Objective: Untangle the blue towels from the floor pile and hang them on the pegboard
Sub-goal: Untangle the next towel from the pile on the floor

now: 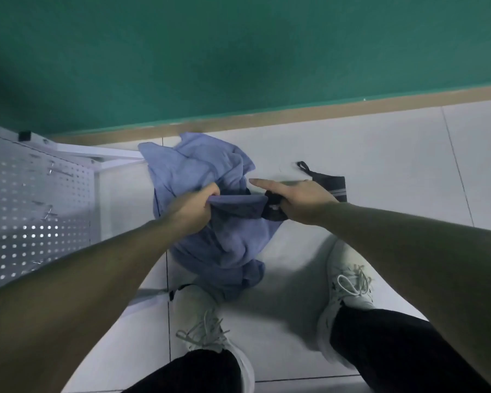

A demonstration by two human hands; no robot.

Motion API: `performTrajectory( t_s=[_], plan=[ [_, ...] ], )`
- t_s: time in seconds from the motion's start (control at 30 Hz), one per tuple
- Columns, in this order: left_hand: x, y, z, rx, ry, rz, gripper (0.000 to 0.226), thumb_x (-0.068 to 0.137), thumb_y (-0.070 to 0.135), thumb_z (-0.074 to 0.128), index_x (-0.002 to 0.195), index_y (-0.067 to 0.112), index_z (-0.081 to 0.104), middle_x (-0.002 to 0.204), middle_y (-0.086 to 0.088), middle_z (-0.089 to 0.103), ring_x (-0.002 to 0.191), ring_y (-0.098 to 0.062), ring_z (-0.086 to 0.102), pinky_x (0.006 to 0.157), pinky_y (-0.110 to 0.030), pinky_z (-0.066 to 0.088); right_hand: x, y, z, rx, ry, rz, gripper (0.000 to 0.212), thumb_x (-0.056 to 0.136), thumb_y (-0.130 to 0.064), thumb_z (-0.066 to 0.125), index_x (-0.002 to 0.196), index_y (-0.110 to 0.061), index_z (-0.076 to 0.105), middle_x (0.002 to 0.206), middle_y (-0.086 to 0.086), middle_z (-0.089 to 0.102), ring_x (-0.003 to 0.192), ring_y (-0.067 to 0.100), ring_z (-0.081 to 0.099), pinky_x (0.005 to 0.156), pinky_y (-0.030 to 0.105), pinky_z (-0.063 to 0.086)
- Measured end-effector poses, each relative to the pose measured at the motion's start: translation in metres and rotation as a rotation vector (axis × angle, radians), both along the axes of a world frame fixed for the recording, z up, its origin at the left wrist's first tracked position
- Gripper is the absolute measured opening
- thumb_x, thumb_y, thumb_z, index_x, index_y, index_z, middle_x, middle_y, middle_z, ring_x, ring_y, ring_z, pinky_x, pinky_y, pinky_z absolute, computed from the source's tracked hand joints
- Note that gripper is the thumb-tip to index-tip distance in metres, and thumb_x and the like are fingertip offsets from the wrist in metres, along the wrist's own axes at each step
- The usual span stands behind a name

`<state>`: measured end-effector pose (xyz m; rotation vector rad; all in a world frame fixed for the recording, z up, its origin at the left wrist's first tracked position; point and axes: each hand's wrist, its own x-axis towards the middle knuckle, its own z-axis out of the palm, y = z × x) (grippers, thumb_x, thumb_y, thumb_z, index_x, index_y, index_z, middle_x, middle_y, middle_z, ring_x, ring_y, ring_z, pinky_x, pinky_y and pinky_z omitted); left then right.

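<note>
You're mid-untangle: left hand (194, 207) grips a blue towel (210, 194), right hand (298, 199) seemingly pinches the dark cloth (272, 211), forefinger straight. Next, pull them apart.

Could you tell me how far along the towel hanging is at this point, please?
Early. Done: nothing; no towel shows on the pegboard. In hand: left hand grips a blue towel; right hand holds a dark cloth. Left: untangling and hanging.
</note>
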<state>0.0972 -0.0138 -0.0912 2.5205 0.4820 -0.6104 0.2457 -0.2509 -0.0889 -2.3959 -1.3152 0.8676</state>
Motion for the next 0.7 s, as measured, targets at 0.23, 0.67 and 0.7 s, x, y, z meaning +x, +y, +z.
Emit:
performTrajectory(
  t_s=[0.23,0.67,0.7],
  plan=[
    [-0.026,0.021,0.037,-0.002,0.122,0.12,0.029,0.096,0.004,0.047,0.089,0.027,0.065,0.103,-0.003,0.061,0.092,-0.014,0.047,0.082,-0.026,0.036,-0.009,0.019,0.009,-0.385,-0.024,-0.057,0.05,0.097,-0.016,0.041,0.136,-0.042,0.057,0.134,0.002,0.061,0.116,0.029,0.059,0.097,0.034,0.047],
    [-0.025,0.006,0.127,-0.394,-0.154,0.356,0.031,0.095,0.013,0.064,0.072,0.017,0.043,0.06,0.005,0.04,0.05,-0.002,0.035,0.053,-0.018,0.031,-0.02,0.045,0.086,-0.137,0.295,-0.186,0.085,0.081,-0.036,0.064,0.155,-0.042,0.022,0.145,0.006,0.046,0.125,0.029,0.049,0.095,0.033,0.041],
    [-0.028,0.002,0.14,-0.395,-0.199,0.356,0.03,0.096,0.014,0.064,0.073,0.016,0.044,0.063,0.002,0.04,0.052,-0.003,0.035,0.053,-0.018,0.03,-0.027,0.047,0.1,-0.061,0.355,-0.183,0.095,0.073,-0.043,0.069,0.154,-0.046,0.019,0.149,0.003,0.042,0.128,0.025,0.046,0.099,0.035,0.041]
  ],
)
